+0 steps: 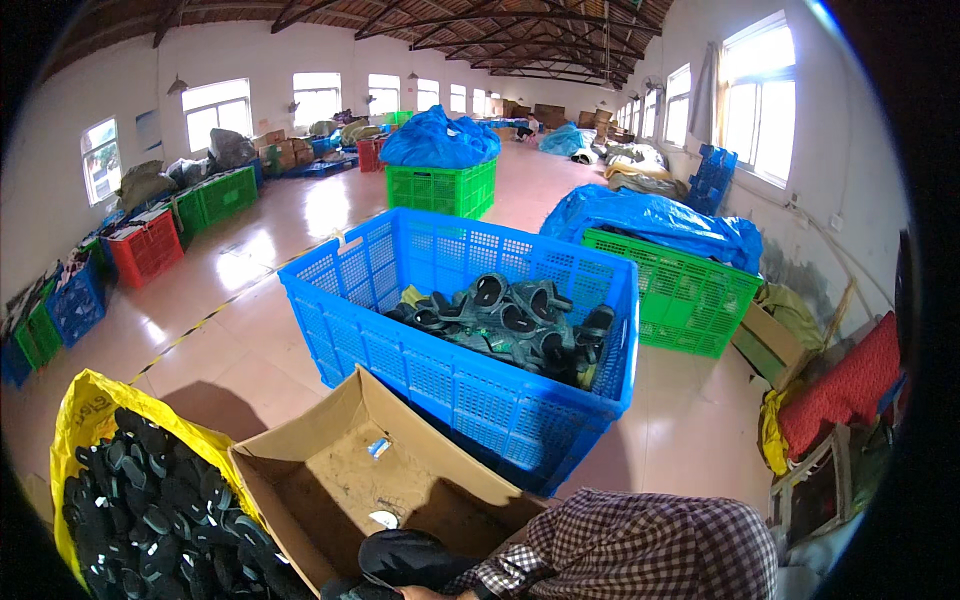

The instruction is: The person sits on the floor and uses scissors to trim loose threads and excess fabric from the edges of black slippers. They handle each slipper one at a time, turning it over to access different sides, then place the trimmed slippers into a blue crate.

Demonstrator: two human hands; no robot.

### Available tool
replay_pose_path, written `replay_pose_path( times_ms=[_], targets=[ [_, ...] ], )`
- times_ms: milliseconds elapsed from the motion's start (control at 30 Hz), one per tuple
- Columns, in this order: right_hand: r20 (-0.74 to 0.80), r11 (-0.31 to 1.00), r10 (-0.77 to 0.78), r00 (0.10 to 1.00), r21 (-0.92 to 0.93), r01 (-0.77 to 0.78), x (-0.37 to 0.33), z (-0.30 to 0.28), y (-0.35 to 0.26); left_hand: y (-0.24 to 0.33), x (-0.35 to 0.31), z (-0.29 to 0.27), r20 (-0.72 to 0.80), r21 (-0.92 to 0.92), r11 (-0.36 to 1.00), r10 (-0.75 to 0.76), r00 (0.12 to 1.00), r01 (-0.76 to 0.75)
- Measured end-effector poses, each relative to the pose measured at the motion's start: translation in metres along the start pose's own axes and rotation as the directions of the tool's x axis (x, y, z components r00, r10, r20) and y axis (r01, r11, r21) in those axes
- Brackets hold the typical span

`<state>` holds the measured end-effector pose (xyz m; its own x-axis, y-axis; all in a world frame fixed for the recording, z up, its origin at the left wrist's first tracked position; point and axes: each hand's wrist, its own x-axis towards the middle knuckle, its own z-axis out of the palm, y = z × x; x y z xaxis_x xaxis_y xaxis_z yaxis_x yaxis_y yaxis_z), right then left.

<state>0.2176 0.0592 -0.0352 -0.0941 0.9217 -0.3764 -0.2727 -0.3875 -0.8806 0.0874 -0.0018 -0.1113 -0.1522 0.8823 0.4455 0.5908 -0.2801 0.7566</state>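
Observation:
At the lower edge a sliver of my right hand (436, 593) shows beyond a checked cuff; the picture's edge cuts off its fingers. Close to it lies a dark item (350, 588), mostly cut off, and I cannot make out whether the hand touches it. My left hand is out of view. An open cardboard box (310, 440) stands just ahead, with a few small scraps on its bottom. To its left a yellow sack (88, 400) is full of black shoe parts (150, 500). Behind the box, a blue plastic crate (450, 400) holds dark sandals (510, 310).
Green crates (440, 188) (660, 290) covered with blue sheeting stand beyond the blue crate. More crates, including a red crate (146, 250), line the left wall. At right lie a red roll (840, 375) and a wooden frame (815, 485). Yellow-black tape (205, 322) crosses the floor.

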Motion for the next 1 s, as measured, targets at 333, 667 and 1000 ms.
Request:
replay_pose_path(
  times_ms=[333,667,1000],
  targets=[
    [0.415,0.981,0.060,0.908,-0.191,0.022,0.009,-0.035,-0.010,0.049,0.055,-0.016,0.104,0.208,0.978,0.006,0.995,-0.027],
    [0.352,0.774,-0.044,0.935,-0.579,0.255,0.008,-0.054,-0.010,0.071,0.071,-0.027,0.229,0.152,0.925,-0.377,0.897,0.349],
    [0.382,0.835,-0.009,0.924,-0.506,0.217,0.017,-0.036,-0.008,0.062,0.084,-0.017,0.191,0.118,0.985,-0.148,0.970,0.127]
  ],
)
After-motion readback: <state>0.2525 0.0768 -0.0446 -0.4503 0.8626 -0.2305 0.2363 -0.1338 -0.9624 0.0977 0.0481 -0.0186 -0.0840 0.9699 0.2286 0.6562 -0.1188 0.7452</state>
